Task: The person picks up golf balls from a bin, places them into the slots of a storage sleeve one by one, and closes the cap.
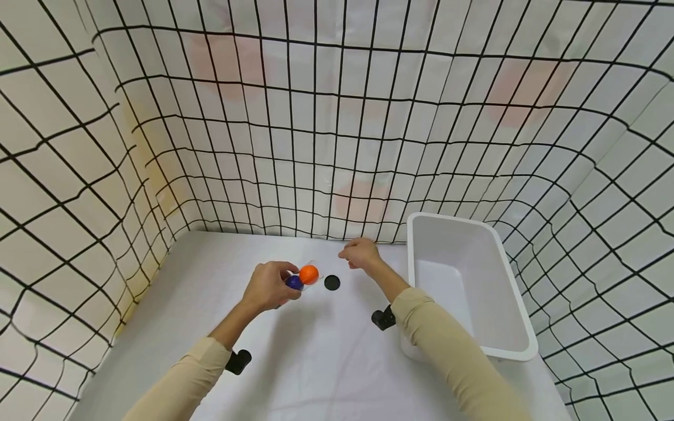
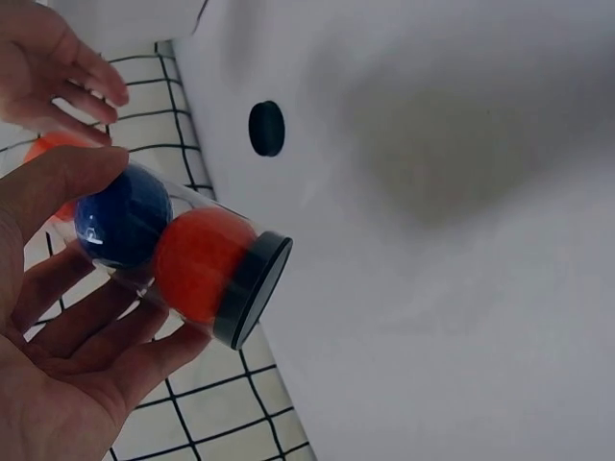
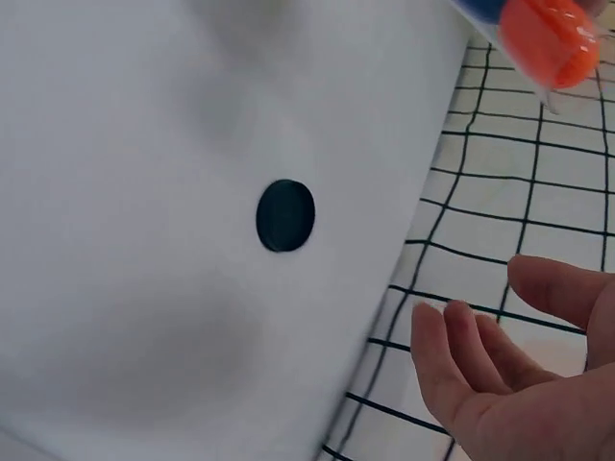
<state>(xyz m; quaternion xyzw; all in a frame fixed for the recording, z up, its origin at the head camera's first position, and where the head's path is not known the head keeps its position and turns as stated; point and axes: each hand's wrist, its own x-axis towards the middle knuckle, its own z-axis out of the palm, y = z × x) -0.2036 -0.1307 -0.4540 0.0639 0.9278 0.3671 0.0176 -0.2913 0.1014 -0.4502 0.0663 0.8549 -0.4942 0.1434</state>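
Observation:
My left hand [image 1: 265,286] grips a clear plastic tube [image 2: 188,197], tilted above the white table. Inside it, an orange ball [image 1: 309,274] sits at the uncapped end, a blue ball [image 1: 294,283] in the middle, and a red-orange ball [image 2: 197,264] against the black end cap [image 2: 255,291]. Thumb and fingers wrap around the tube's sides. A loose round black lid [image 1: 332,282] lies on the table between the hands. My right hand [image 1: 360,253] hovers beyond the lid, near the back edge, fingers loosely bent with nothing in them.
A deep white plastic bin [image 1: 518,292] stands on the right, beside my right forearm. Black wire grid [image 1: 337,117] rises along the back and both sides of the table [image 1: 316,374]. Black wrist devices [image 1: 384,318] show at both sleeves.

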